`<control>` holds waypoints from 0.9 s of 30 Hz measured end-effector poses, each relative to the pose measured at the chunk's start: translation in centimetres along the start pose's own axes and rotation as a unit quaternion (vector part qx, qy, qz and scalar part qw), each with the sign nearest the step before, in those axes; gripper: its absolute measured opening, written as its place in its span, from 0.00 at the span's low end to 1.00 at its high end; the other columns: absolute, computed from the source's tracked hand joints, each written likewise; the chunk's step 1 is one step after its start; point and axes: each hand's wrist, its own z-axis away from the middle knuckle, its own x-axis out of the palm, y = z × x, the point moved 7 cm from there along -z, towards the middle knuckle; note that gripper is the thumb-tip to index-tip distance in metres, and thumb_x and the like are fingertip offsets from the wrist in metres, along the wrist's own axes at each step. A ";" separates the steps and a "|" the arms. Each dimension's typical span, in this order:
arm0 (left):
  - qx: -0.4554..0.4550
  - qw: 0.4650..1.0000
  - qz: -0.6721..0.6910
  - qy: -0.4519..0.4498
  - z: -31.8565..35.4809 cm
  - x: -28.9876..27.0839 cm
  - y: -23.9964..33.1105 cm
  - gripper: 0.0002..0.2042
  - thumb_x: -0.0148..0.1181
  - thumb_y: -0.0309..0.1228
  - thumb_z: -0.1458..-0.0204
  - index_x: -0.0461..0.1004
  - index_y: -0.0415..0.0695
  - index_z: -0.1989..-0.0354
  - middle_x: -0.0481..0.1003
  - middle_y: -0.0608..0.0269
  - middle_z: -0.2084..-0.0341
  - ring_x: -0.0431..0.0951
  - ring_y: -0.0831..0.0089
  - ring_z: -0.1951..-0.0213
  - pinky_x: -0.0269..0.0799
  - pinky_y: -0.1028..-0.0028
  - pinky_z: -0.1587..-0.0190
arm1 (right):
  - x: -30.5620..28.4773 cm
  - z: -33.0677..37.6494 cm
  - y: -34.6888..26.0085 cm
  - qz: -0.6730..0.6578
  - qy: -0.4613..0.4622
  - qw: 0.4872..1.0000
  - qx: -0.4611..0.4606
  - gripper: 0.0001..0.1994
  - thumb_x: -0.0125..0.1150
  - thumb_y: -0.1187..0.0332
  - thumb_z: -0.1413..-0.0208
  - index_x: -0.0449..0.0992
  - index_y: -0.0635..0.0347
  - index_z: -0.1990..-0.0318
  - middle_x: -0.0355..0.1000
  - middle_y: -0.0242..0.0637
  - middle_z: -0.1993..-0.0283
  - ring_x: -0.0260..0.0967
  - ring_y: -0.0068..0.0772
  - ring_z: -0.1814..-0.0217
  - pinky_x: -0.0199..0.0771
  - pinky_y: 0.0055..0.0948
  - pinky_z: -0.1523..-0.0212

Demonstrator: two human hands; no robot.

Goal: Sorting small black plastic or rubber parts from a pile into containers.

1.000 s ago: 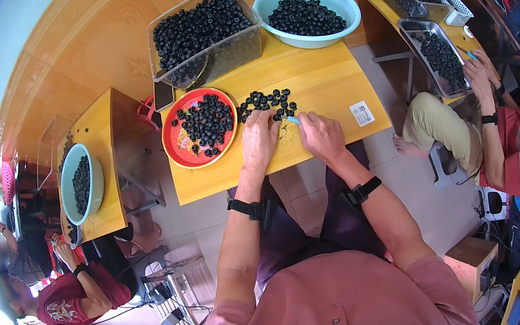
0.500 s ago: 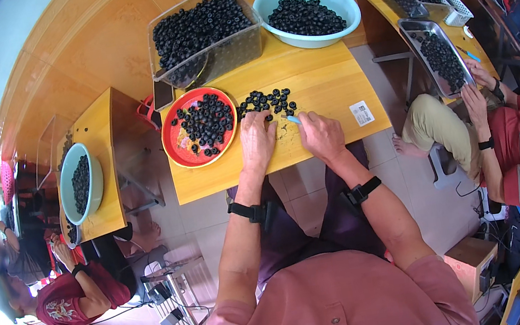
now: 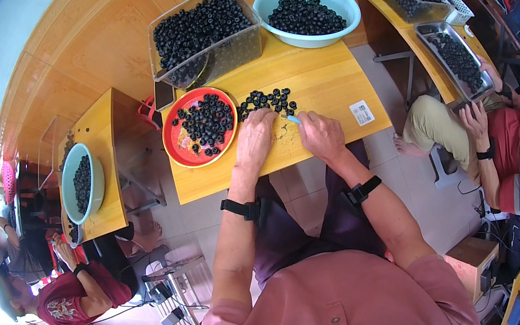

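Since the picture half a second ago, the left hand [image 3: 255, 138] has turned slightly and its wrist has swung a little to the left, while the right hand [image 3: 321, 134] sits almost where it was. Over on the right, the co-worker's metal tray [image 3: 441, 64] has slid nearer to its owner, and a co-worker's hand [image 3: 475, 122] is just off its near end.

From where I stand, the right fingers are closed round a blue-handled tool [image 3: 294, 120], its tip pointing left, probably so that it meets whatever the left fingers steady. Those left fingers curl down close to the tip; the back of the hand hides their ends, so I cannot tell whether they grip anything.

A loose cluster of dark round pieces [image 3: 274, 99] lies on the counter [image 3: 321, 80] just beyond the left hand, seemingly kept there for a short reach. The red plate [image 3: 179, 155], holding more of them, stands just left of that hand, likely for the same reason. Dark specks [image 3: 283, 130] dot the wood between the hands.

The clear bin [image 3: 232, 57] and the pale blue basin [image 3: 316, 40], both heaped with similar pieces, stand at the far edge, which seems to leave the near part free for working.
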 end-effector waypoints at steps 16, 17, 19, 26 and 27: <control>-0.238 0.959 0.154 0.023 1.8 0.9 -2.2 0.12 0.74 0.26 0.51 0.80 0.39 0.60 0.79 0.55 0.67 0.82 0.62 0.66 0.78 0.64 0.62 | -0.1 0.2 0.0 -0.010 0.012 1.000 -0.007 0.04 0.60 0.69 0.42 0.74 0.57 0.63 0.73 0.40 0.72 0.78 0.44 0.71 0.78 0.42 0.72; -0.285 0.934 0.213 0.042 2.3 1.3 -2.5 0.12 0.74 0.26 0.51 0.80 0.39 0.60 0.80 0.57 0.67 0.82 0.67 0.67 0.77 0.67 0.63 | -0.2 0.2 0.0 -0.009 0.009 1.000 -0.004 0.04 0.60 0.69 0.42 0.74 0.57 0.63 0.73 0.40 0.72 0.78 0.44 0.71 0.78 0.42 0.72; -0.330 0.902 0.272 0.062 3.0 1.8 -2.4 0.12 0.74 0.26 0.51 0.80 0.38 0.60 0.81 0.58 0.67 0.81 0.72 0.69 0.77 0.70 0.65 | -0.2 0.2 -0.1 -0.008 0.005 1.000 -0.002 0.04 0.60 0.69 0.41 0.74 0.57 0.63 0.73 0.40 0.72 0.78 0.44 0.71 0.78 0.42 0.72; -0.329 0.900 0.274 0.086 3.6 2.0 -1.2 0.12 0.73 0.23 0.50 0.80 0.38 0.57 0.81 0.62 0.69 0.78 0.78 0.71 0.75 0.76 0.66 | 0.1 0.3 0.0 -0.008 -0.007 1.000 -0.001 0.04 0.60 0.68 0.41 0.75 0.57 0.62 0.73 0.40 0.72 0.78 0.44 0.70 0.77 0.43 0.72; -0.313 0.904 0.270 0.109 3.6 1.8 -1.0 0.13 0.72 0.22 0.50 0.80 0.39 0.56 0.81 0.62 0.70 0.78 0.79 0.71 0.75 0.76 0.66 | 0.2 0.4 -0.1 -0.009 -0.007 1.000 -0.007 0.04 0.60 0.68 0.41 0.75 0.57 0.62 0.72 0.40 0.73 0.78 0.44 0.70 0.77 0.43 0.72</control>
